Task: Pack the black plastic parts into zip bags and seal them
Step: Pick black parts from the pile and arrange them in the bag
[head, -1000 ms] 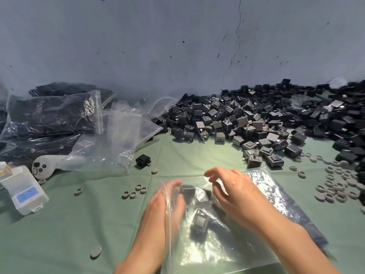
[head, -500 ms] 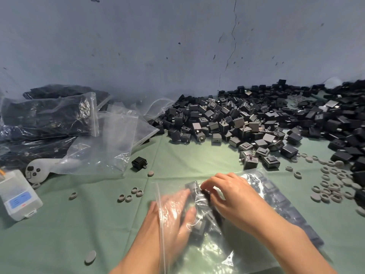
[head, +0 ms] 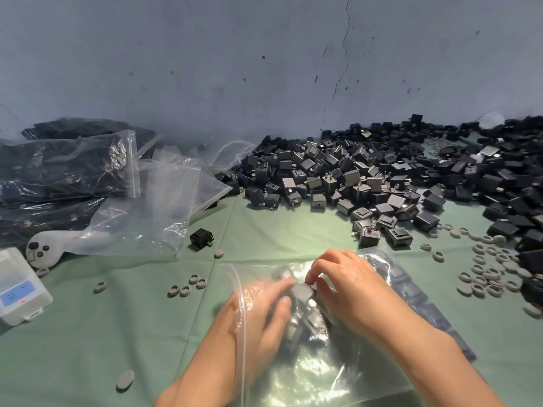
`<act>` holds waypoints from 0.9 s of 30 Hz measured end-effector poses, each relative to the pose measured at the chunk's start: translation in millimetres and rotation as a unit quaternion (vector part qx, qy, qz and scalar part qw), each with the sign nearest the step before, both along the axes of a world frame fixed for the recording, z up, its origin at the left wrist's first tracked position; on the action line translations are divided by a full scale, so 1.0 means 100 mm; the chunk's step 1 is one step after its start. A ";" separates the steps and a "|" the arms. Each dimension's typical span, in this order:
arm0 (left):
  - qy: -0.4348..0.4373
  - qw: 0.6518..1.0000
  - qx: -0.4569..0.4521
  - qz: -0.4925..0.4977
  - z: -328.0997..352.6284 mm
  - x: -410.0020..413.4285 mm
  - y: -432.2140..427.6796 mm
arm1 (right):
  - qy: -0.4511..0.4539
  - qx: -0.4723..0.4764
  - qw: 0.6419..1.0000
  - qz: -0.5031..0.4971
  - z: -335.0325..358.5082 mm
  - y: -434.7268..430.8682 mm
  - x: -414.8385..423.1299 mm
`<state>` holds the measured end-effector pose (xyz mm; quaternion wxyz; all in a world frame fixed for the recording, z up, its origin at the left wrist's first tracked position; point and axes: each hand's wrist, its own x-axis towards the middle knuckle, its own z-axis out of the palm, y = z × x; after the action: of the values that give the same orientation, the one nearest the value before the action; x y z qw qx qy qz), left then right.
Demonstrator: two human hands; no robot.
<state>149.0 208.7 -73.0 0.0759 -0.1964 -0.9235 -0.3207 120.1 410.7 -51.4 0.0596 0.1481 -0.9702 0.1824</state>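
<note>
A clear zip bag [head: 329, 374] lies on the green cloth in front of me, mouth to the left. My left hand [head: 264, 312] is inside the bag, fingers stretched toward black plastic parts [head: 305, 295] in it. My right hand [head: 349, 286] rests on top of the bag from outside, its curled fingertips pinching the plastic over those parts. A big heap of loose black parts [head: 382, 177] spreads along the wall from the middle to the right. One single black part [head: 201, 238] lies alone left of centre.
Filled zip bags [head: 64, 165] and empty clear bags [head: 152, 207] are piled at the left. A white controller [head: 41, 251] and a small white box [head: 17, 289] sit at the left edge. Grey round rings [head: 487, 274] are scattered at the right and near centre [head: 185, 289].
My left hand has pushed deeper into the bag. My right hand came down from above onto the bag and closed its fingertips over the parts inside.
</note>
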 end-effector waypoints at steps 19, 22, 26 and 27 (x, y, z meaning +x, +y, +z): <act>-0.075 0.991 0.103 -0.036 0.12 0.03 0.17 | -0.006 0.004 1.000 0.016 -0.02 0.01 0.06; -0.124 0.978 0.167 -0.033 0.19 0.03 0.18 | -0.006 -0.001 1.000 0.014 -0.02 0.00 0.05; -0.155 0.970 0.186 -0.030 0.23 0.01 0.20 | -0.012 -0.006 1.000 0.012 -0.03 0.00 0.06; -0.142 0.972 0.184 -0.021 0.22 0.00 0.20 | -0.013 -0.007 1.000 0.012 -0.03 0.01 0.05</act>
<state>149.3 229.1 -51.0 -0.0277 -0.1510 -0.8456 -0.5112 125.5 411.3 -54.7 0.0460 0.1566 -0.9678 0.1918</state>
